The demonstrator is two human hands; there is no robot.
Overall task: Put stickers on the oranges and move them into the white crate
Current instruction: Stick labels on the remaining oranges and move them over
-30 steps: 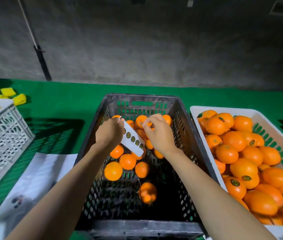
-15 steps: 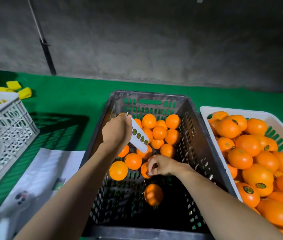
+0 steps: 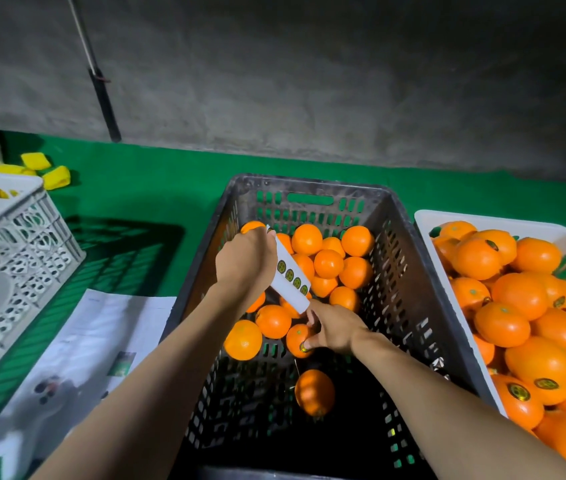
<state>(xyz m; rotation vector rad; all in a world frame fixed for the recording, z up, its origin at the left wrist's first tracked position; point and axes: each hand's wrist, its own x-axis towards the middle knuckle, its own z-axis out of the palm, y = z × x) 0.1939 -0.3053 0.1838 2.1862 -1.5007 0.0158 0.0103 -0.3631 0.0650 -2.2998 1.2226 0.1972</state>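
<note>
Our right hand (image 3: 335, 329) dropped to 6 o'clock, thumb now pressing sticker (image 3: 304, 347) onto orange (image 3: 296, 337); left hand (image 3: 246, 261) pinches sticker strip (image 3: 292, 278). Transfer to white crate (image 3: 482, 221) next.

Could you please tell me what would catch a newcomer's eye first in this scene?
Most striking are the bright oranges heaped at the far end of the dark crate in the middle, and the fuller white crate on the right. Over the dark crate, the left hand holds a sticker strip while the right hand presses a sticker onto one orange.
</note>
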